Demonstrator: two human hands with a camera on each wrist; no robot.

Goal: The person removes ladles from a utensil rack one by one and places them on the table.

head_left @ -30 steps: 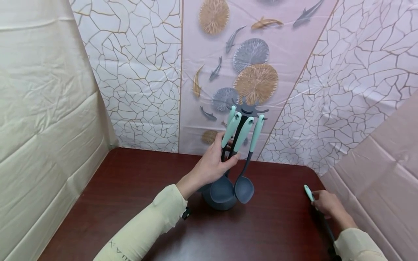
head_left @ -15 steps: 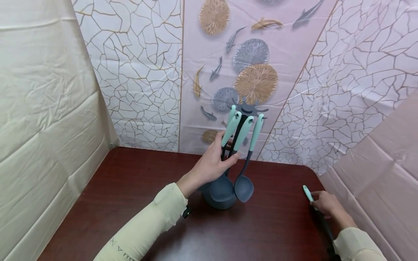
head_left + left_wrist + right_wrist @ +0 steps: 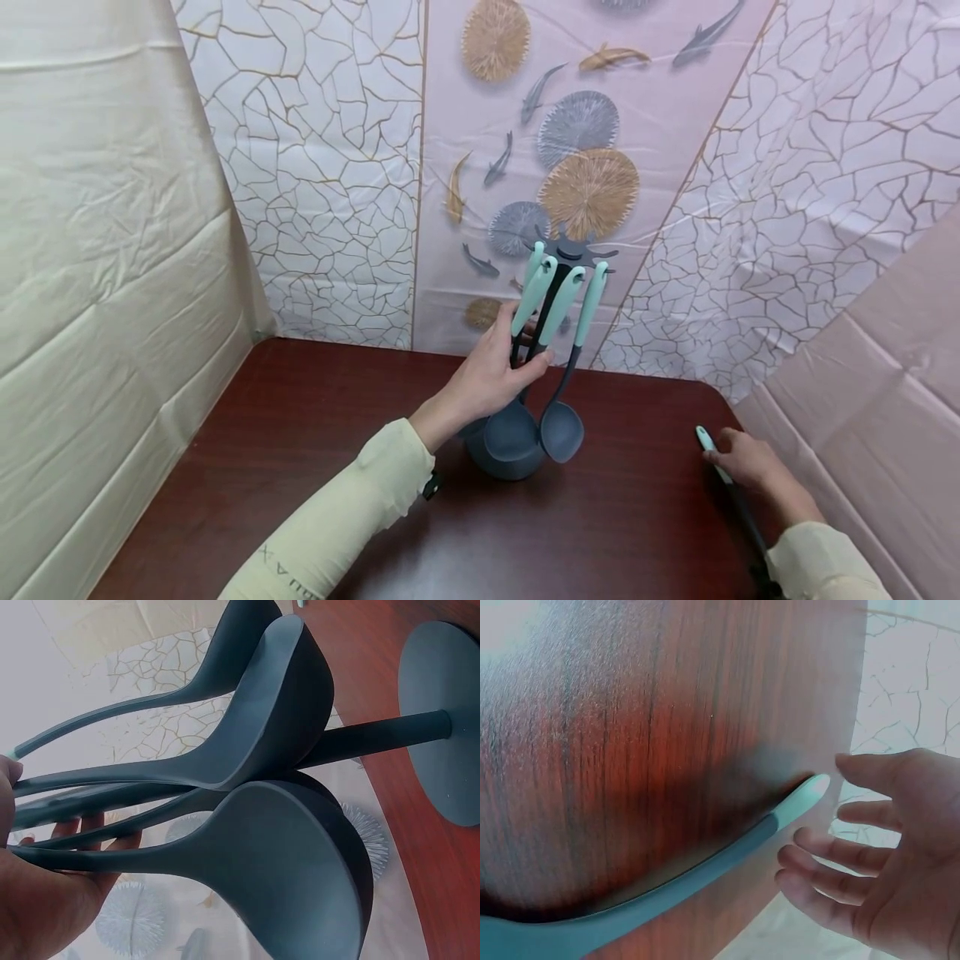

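Note:
My left hand (image 3: 491,371) grips a dark utensil rack around its pole, along with the shafts of utensils hanging there. Two ladle bowls, one a ladle (image 3: 512,433) and the other a ladle (image 3: 562,432), hang below the hand. Mint handles (image 3: 561,308) rise above it to the hooked rack top (image 3: 573,248). In the left wrist view the rack's round base (image 3: 442,780) shows at the right. My right hand (image 3: 907,847) is spread beside a long grey utensil with a mint handle (image 3: 802,801) lying on the table. Its working end is not clearly visible.
The dark red table (image 3: 337,500) ends at a patterned cloth backdrop (image 3: 337,167). A cream cloth (image 3: 112,250) borders the left side and a pinkish cloth (image 3: 885,400) the right, close to my right hand.
My right hand's fingers have come off the handle of the lying utensil and spread, with the hand slightly farther up. The left hand and the rack stay practically where they were.

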